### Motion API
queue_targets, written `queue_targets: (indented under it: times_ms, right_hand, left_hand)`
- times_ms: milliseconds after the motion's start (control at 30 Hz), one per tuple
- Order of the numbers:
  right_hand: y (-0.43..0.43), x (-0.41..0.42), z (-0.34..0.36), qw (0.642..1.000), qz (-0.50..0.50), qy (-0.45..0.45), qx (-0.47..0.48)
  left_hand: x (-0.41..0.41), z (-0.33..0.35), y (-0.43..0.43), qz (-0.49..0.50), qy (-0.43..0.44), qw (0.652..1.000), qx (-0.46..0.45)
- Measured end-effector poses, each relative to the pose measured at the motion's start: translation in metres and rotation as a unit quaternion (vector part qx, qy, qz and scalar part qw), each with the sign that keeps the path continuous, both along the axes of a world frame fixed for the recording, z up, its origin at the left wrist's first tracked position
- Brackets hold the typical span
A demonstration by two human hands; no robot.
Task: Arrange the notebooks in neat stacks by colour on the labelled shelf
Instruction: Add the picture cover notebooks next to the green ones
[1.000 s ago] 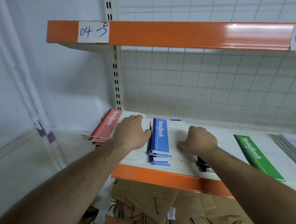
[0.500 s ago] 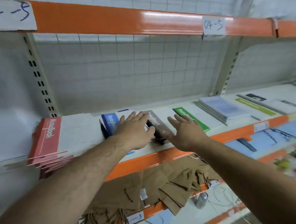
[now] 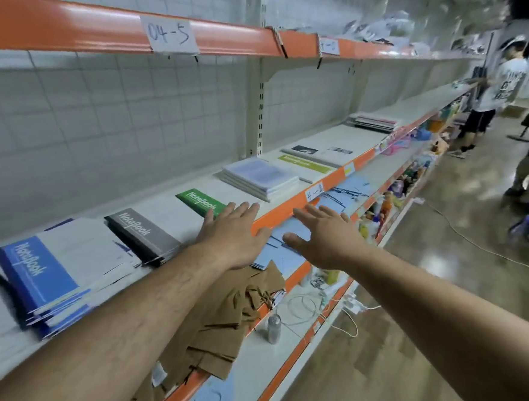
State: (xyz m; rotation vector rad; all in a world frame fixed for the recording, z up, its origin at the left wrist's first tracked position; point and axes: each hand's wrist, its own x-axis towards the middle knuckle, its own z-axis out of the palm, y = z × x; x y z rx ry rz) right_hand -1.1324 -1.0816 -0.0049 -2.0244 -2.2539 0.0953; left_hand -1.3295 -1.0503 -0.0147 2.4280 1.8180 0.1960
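Observation:
On the white shelf with an orange front edge lie a fanned blue notebook stack at the left, a black-and-grey notebook stack in the middle and a green notebook to its right. My left hand reaches flat over the shelf's front edge, fingers straight, its fingertips at the green notebook's near corner. My right hand hovers open in front of the shelf edge, holding nothing. A paper label reading 04-5 hangs on the upper shelf.
A pale blue-white notebook stack, a lime-banded book and more stacks lie further right. Brown paper bags, a bottle and cables sit on lower shelves. People stand down the aisle at right.
The view swung right along the shelf; the red stack left the frame. Both hands left the blue and black stacks and moved right, the left toward the green notebook.

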Motion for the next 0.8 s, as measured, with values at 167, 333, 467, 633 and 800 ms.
queue_targets:
  times_ms: [167, 333, 467, 633, 800]
  right_hand:
    - [0.018, 0.067, 0.003, 1.0, -0.017, -0.002, -0.001]
    - [0.051, 0.14, 0.007, 1.0, -0.008, -0.01, 0.008]
    - [0.073, 0.199, 0.007, 1.0, -0.012, -0.01, 0.01]
    - [0.1, 0.262, 0.009, 1.0, -0.027, -0.005, 0.013]
    - [0.137, 0.313, 0.004, 0.999, -0.051, 0.005, 0.01]
  left_hand:
    - [0.072, 0.004, 0.026, -0.023, -0.001, 1.0, 0.013]
    - [0.149, 0.008, 0.057, -0.019, -0.006, 0.999, 0.026]
    - [0.211, 0.006, 0.082, -0.023, -0.019, 0.999, 0.019]
    - [0.275, 0.009, 0.115, -0.042, -0.006, 0.999, 0.007]
    - [0.327, 0.005, 0.163, -0.075, 0.007, 0.997, 0.007]
